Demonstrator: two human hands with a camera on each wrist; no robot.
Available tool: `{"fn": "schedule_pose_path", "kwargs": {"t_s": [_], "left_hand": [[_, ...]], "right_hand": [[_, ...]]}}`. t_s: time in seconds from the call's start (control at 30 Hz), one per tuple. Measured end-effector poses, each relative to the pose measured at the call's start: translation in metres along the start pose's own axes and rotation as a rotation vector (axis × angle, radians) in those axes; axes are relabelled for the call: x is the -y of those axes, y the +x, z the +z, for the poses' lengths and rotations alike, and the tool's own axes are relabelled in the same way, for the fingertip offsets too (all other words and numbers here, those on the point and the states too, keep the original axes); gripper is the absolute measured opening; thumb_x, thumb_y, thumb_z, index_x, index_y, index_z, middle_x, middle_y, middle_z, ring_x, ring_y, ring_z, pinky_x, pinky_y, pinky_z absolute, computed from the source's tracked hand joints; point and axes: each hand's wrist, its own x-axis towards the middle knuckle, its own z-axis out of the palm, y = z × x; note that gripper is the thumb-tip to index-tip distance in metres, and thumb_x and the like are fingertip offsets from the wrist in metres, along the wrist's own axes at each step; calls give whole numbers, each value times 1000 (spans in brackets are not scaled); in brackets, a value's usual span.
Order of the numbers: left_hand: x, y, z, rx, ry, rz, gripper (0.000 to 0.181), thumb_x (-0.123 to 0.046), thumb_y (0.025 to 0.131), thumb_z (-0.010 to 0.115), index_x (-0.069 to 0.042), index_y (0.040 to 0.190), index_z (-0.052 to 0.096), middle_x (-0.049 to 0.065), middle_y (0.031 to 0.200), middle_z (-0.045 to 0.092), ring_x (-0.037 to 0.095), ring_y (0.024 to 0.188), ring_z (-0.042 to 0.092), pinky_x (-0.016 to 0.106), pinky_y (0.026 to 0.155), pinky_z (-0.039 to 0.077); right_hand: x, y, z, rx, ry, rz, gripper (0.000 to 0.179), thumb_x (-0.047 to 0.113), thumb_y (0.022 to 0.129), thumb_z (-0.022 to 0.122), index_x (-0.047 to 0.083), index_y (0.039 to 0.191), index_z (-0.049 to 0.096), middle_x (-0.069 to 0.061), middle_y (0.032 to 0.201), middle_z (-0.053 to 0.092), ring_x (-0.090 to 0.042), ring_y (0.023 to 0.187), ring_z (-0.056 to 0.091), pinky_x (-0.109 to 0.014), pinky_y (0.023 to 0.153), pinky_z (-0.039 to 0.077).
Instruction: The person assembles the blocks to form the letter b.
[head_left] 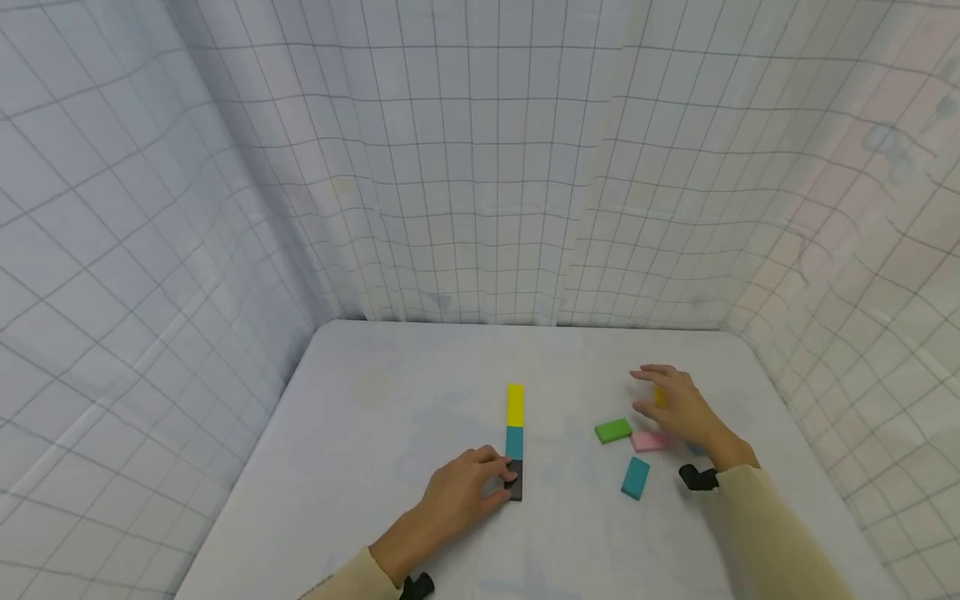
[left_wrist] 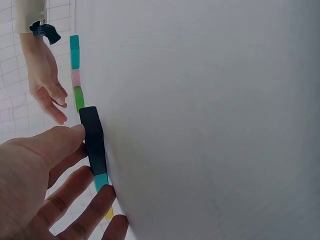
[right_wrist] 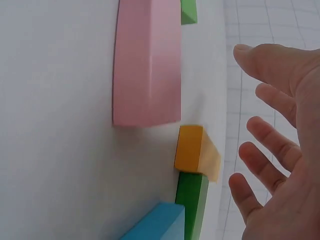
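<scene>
Fingers of left hand (head_left: 463, 493) pinch black block (head_left: 517, 488), near end of line with teal block (head_left: 514, 442) and yellow block (head_left: 515, 405); right hand (head_left: 681, 410), fingers spread wide, near orange block (right_wrist: 189, 149) and pink block (right_wrist: 147, 65).

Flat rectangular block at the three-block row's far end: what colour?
Bright yellow: the flat rectangular block shows best in the head view.

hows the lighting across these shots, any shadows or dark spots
Head view: soft, fairly even light, faint shadow beside the right sleeve; left wrist view: tabletop dims toward the right edge, black block shows little surface detail; right wrist view: soft shadow below the pink block, no harsh glare.
</scene>
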Motion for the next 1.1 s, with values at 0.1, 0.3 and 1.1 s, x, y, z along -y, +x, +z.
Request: {"fn": "schedule_pose_path", "kwargs": {"t_s": [0.1, 0.3, 1.1], "left_hand": [[0, -1, -2, -9, -8, 8, 18, -26, 101, 95, -26, 118, 90, -5, 132, 81, 18, 114, 78, 31, 86, 69], [-2, -2, -3, -2, -23, 0, 19, -25, 100, 96, -26, 118, 90, -5, 133, 81, 19, 116, 78, 32, 86, 69], [-1, -1, -1, 1, -24, -12, 17, -25, 100, 96, -26, 115, 89, -6, 135, 81, 17, 112, 77, 26, 81, 65]], "right_hand": [[-10, -5, -7, 11, 24, 37, 64, 22, 107, 88, 1, 163, 64, -33, 173, 52, -66, 154, 44, -88, 124, 38], [-25, -11, -16, 54, 5, 112, 76, 32, 105, 90, 3, 168, 58, -34, 179, 43, -70, 161, 35, -93, 125, 32], [-46, -7, -12, 124, 63, 132, 78, 25, 102, 93, -1, 167, 58, -35, 181, 41, -69, 166, 32, -91, 128, 29]]}}
